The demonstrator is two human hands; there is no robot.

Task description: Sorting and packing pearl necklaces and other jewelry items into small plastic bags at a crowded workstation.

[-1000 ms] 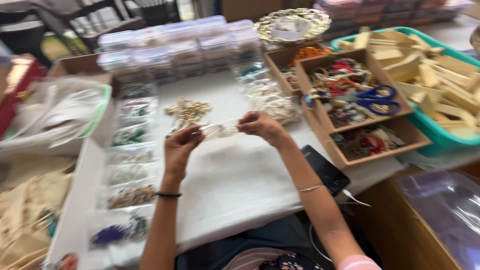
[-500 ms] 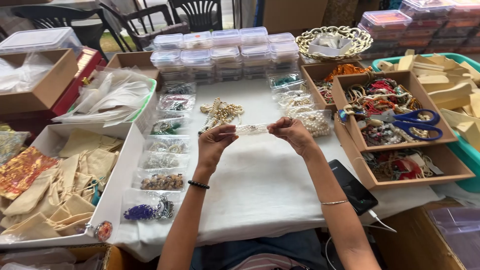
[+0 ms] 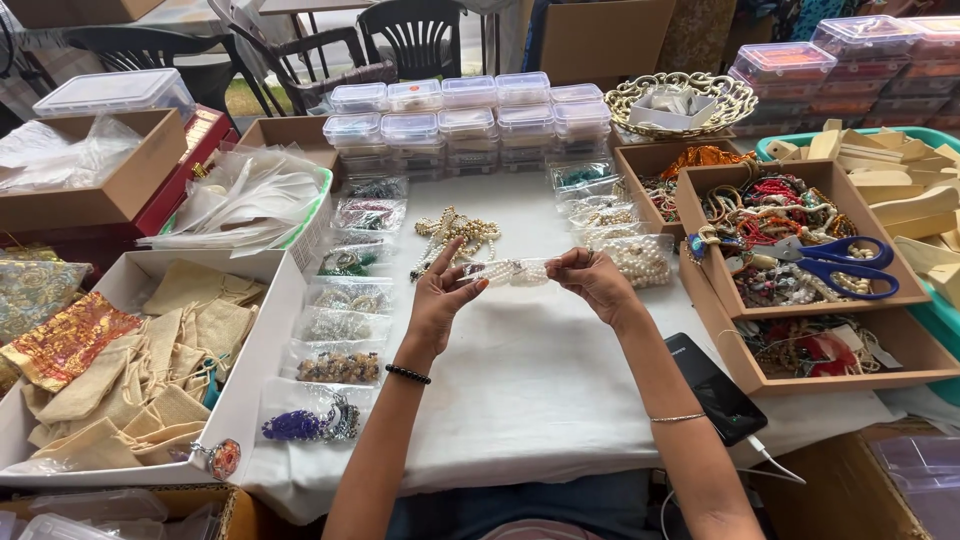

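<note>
Between both hands I hold a small clear plastic bag of pale pearl beads (image 3: 515, 271), stretched level above the white tablecloth (image 3: 545, 385). My left hand (image 3: 440, 295) pinches its left end, with the index finger raised. My right hand (image 3: 592, 280) pinches its right end. Just behind the bag lies a loose heap of cream bead strands (image 3: 457, 235).
Left of my hands runs a column of clear bags of beads (image 3: 340, 325). A white box of beige cloth pouches (image 3: 150, 370) sits far left. Stacked clear boxes (image 3: 465, 115) stand behind. Cardboard trays of jewellery with blue scissors (image 3: 825, 262) are right, and a black phone (image 3: 712, 387) lies near the edge.
The view has swung left and down, so the pouch box at the left has come into sight. Both hands keep holding the small bag of beads in about the same place.
</note>
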